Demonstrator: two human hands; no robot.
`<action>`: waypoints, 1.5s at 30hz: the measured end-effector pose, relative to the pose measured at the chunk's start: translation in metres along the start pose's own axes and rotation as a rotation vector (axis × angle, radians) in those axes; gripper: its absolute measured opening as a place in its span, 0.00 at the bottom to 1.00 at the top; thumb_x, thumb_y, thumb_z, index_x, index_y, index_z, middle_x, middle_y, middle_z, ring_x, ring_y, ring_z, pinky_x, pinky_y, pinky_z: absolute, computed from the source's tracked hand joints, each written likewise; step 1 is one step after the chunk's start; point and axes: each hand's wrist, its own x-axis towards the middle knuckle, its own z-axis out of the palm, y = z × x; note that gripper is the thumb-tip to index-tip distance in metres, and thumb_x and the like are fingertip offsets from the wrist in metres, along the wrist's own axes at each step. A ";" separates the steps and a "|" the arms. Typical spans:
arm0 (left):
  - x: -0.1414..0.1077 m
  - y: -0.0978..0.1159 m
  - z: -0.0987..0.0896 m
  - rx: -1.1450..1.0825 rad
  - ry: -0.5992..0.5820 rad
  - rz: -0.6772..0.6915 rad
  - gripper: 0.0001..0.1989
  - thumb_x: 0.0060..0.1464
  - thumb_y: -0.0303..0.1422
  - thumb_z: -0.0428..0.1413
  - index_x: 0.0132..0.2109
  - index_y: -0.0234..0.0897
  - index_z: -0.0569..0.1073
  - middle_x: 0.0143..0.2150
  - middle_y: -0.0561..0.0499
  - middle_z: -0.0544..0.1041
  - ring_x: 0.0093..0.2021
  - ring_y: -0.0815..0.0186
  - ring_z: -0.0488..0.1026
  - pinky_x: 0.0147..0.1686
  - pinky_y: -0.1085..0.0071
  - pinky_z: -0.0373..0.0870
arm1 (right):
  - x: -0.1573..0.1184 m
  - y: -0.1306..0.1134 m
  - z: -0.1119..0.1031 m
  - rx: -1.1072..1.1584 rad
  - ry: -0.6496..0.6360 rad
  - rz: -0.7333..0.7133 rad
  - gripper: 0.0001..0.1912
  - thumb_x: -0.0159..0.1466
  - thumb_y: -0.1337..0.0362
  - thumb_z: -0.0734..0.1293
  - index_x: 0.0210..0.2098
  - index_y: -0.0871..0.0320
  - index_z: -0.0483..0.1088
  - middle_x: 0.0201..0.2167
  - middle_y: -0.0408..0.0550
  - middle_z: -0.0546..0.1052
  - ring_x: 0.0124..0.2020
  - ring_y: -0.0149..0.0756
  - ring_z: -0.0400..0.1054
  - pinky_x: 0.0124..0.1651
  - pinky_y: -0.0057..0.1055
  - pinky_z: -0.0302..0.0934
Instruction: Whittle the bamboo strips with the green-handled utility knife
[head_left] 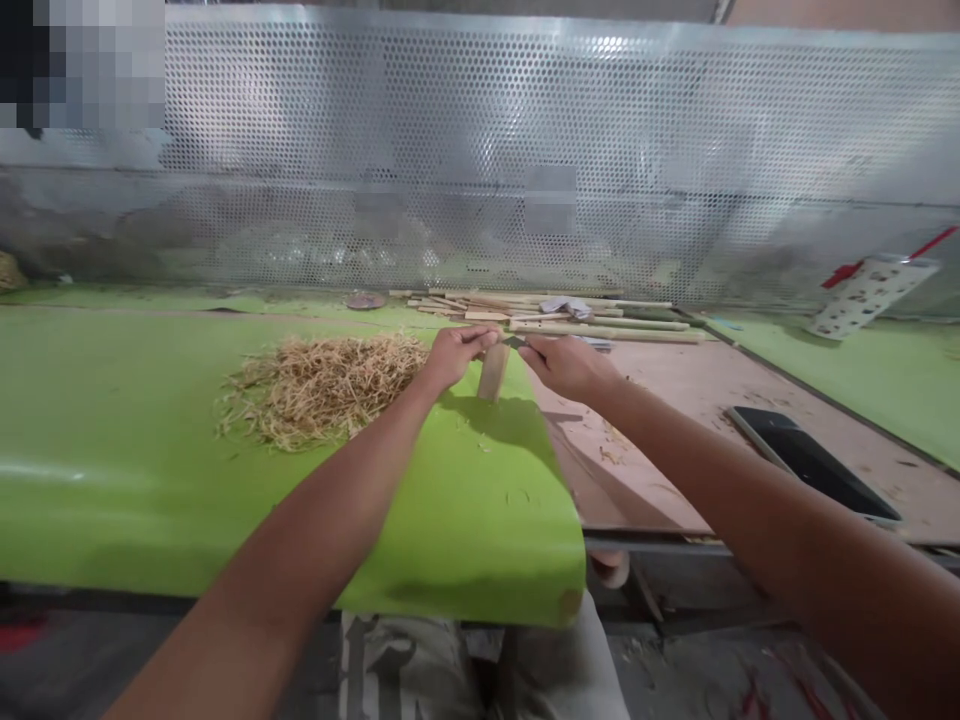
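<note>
My right hand [568, 364] is closed around a small knife whose short dark blade [514, 342] points left toward my other hand. My left hand [456, 356] is closed in a pinch just above a small wooden block [493, 373]. What its fingertips hold is too small to make out, and whether they touch the block I cannot tell. The block stands near the right end of a bright green sheet [480, 510]. Beside my left wrist lies a heap of thin, curly pale shavings [330, 385].
Several pale bamboo strips [645, 325] lie at the back, with a crumpled grey cloth [566, 307] on them. A black phone [814, 460] rests on the brownish board [675, 400] at right. Beyond it stands a spotted tumbler [870, 295]. A perforated metal panel [450, 120] closes off the rear.
</note>
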 end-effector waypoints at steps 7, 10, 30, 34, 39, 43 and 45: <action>-0.002 0.002 0.003 -0.031 0.012 -0.019 0.14 0.47 0.39 0.61 0.41 0.40 0.80 0.44 0.48 0.80 0.44 0.64 0.75 0.45 0.65 0.72 | -0.004 -0.002 0.000 -0.065 -0.034 -0.003 0.23 0.69 0.54 0.48 0.39 0.59 0.68 0.28 0.53 0.75 0.26 0.39 0.64 0.27 0.31 0.43; -0.001 -0.001 0.003 -0.036 0.004 -0.007 0.15 0.47 0.39 0.61 0.42 0.40 0.80 0.44 0.48 0.80 0.44 0.63 0.75 0.44 0.65 0.72 | -0.006 -0.003 0.003 -0.086 -0.062 -0.009 0.23 0.69 0.54 0.48 0.40 0.59 0.68 0.28 0.53 0.75 0.26 0.39 0.64 0.27 0.31 0.43; 0.004 -0.006 0.005 -0.063 0.012 0.007 0.18 0.44 0.42 0.62 0.42 0.40 0.80 0.44 0.48 0.80 0.42 0.66 0.75 0.42 0.68 0.73 | -0.013 -0.010 0.013 -0.070 -0.099 0.008 0.25 0.69 0.54 0.46 0.43 0.59 0.69 0.32 0.56 0.77 0.30 0.42 0.68 0.27 0.32 0.47; 0.002 -0.003 0.004 -0.038 0.024 -0.002 0.17 0.45 0.41 0.62 0.43 0.40 0.80 0.44 0.48 0.80 0.42 0.66 0.75 0.42 0.66 0.73 | -0.017 -0.016 0.020 -0.106 -0.217 0.002 0.25 0.69 0.53 0.46 0.45 0.57 0.69 0.31 0.56 0.77 0.28 0.43 0.69 0.27 0.32 0.51; 0.002 -0.001 0.004 0.007 0.046 0.021 0.17 0.45 0.41 0.62 0.43 0.41 0.80 0.45 0.48 0.80 0.44 0.64 0.75 0.42 0.66 0.74 | -0.020 -0.022 0.029 -0.206 -0.270 -0.087 0.23 0.68 0.53 0.49 0.46 0.55 0.71 0.32 0.57 0.78 0.33 0.46 0.72 0.31 0.35 0.56; 0.002 -0.001 0.008 0.022 0.090 0.034 0.15 0.47 0.39 0.61 0.43 0.40 0.80 0.44 0.48 0.80 0.41 0.65 0.75 0.39 0.68 0.74 | -0.015 -0.021 0.026 -0.239 -0.328 -0.110 0.25 0.68 0.53 0.49 0.47 0.56 0.72 0.34 0.58 0.78 0.35 0.47 0.73 0.35 0.37 0.59; 0.002 -0.001 0.011 0.025 0.129 0.027 0.14 0.48 0.37 0.61 0.42 0.39 0.80 0.43 0.48 0.81 0.39 0.67 0.76 0.37 0.70 0.74 | -0.013 -0.020 0.024 -0.249 -0.353 -0.119 0.25 0.69 0.52 0.49 0.47 0.56 0.72 0.34 0.58 0.78 0.36 0.47 0.73 0.35 0.37 0.59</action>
